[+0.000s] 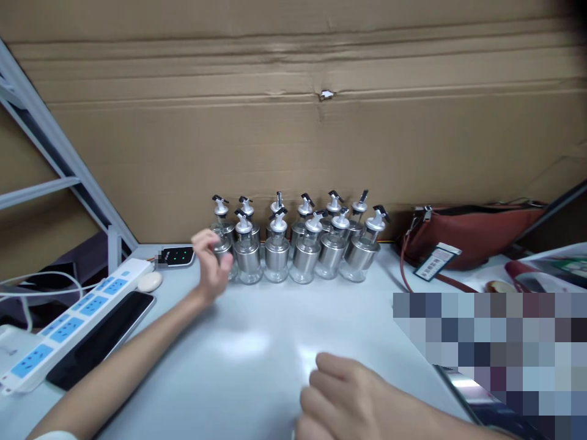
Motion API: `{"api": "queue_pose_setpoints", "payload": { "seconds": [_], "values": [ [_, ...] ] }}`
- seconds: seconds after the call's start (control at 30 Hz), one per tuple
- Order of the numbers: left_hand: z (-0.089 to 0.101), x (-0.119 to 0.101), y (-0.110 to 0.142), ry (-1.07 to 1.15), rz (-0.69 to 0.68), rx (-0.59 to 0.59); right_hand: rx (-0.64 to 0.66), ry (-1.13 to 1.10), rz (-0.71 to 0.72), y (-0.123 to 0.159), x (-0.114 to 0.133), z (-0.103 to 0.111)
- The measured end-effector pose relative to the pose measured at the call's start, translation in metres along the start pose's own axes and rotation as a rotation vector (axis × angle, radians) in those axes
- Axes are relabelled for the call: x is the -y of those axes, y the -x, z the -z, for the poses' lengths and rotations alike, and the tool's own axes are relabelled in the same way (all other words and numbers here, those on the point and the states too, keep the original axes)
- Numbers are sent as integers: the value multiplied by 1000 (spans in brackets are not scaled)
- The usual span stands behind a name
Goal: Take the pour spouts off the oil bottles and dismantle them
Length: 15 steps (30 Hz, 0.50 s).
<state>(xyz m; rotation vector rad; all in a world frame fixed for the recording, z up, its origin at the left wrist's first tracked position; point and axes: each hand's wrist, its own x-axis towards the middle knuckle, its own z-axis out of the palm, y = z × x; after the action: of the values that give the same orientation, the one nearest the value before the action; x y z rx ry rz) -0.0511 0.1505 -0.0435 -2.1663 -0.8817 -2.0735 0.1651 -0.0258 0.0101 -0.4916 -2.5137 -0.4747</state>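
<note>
1. Two close rows of glass bottles (pixel 277 252) toward the back of the pale table (pixel 238 379), upright, with steel bands (pixel 305 253) round the middle and white spouts (pixel 278 225) with black tips on top.
2. Five spouts visible in front, six behind; cannot tell the full bottle count at the left end, partly covered by the left hand (pixel 211 266).
3. At that left end: left hand with bent fingers, thumb spread well away from them. Right beside the end bottles; cannot tell about contact.
4. Well apart from the bottles, low in the view: right hand (pixel 339 397), curled into a loose fist, knuckles up. Palm out of sight; cannot tell about anything in its grip.
5. Behind the bottles: brown cardboard (pixel 229 134) with a small torn hole (pixel 326 95).
6. To the right: reddish-brown bag (pixel 477 235) with a hanging tag (pixel 435 263).
7. To the left: black device (pixel 178 256) with green lights, round white object (pixel 149 282), dark phone (pixel 101 342) just beside a white power strip (pixel 76 321); farther out, a grey metal frame (pixel 41 190).
</note>
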Motion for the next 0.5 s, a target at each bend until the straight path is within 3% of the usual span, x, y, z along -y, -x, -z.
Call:
{"api": "queue_pose_setpoints", "payload": {
  "seconds": [0.13, 0.17, 0.23, 0.33, 0.4, 0.5],
  "values": [
    [-1, -61, 43, 163, -166, 228, -65, 49, -327, -5, -22, -31],
    [-1, -72, 52, 287, -102, 338, -53, 34, -383, -2, -26, -38],
    [-1, -86, 61, 550, 192, 609, -39, -3, -466, 5, -31, -48],
    [-5, -90, 61, 777, 595, 936, -65, -24, -556, 14, -33, -59],
    [-9, -88, 58, 716, 663, 1082, -47, -46, -602, 17, -32, -64],
    [-16, -88, 58, 510, 590, 1192, -2, -75, -633, 17, -30, -69]
  ]
}}
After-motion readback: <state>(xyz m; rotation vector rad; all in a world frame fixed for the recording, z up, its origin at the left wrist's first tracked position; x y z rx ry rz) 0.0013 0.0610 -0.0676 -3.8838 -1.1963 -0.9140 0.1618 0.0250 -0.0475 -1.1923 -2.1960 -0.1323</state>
